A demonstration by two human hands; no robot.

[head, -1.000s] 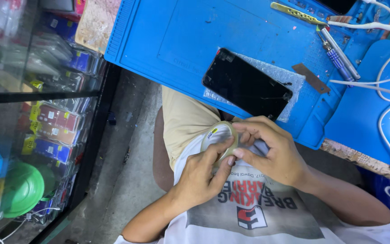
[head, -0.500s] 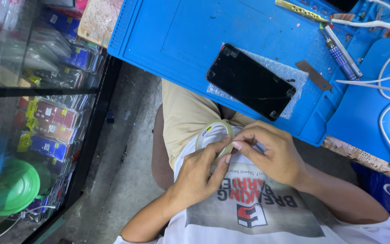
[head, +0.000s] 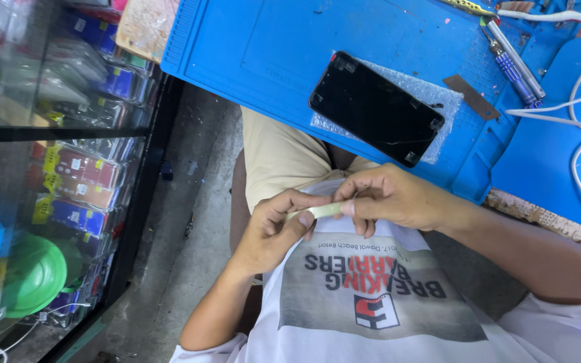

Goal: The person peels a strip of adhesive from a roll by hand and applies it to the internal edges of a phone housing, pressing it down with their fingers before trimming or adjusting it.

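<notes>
- Roll of pale tape (head: pixel 323 210) was seen edge-on, held over my lap, just below the near edge of the blue work mat (head: pixel 250 47).
- Left hand (head: pixel 274 232) was closed around the roll's left side, thumb lying along it.
- Right hand (head: pixel 388 198) was closed on the roll's right end, fingertips (head: pixel 347 208) pinched at the rim, as if picking at the tape's free end. The end itself was too small to make out.
- Judgement: the step goes best if I keep the left grip steady, so the roll cannot turn, and work one nail at the edge, lifting squarely to avoid splitting the strip.
- Black phone (head: pixel 376 109) lay face up on a sheet of bubble wrap (head: pixel 432 91) on the mat, well apart from both hands.
- Precision screwdrivers (head: pixel 516 60) and white cables (head: pixel 573 101) sat at the mat's far right.
- Glass display case (head: pixel 55 168) stood to my left.
</notes>
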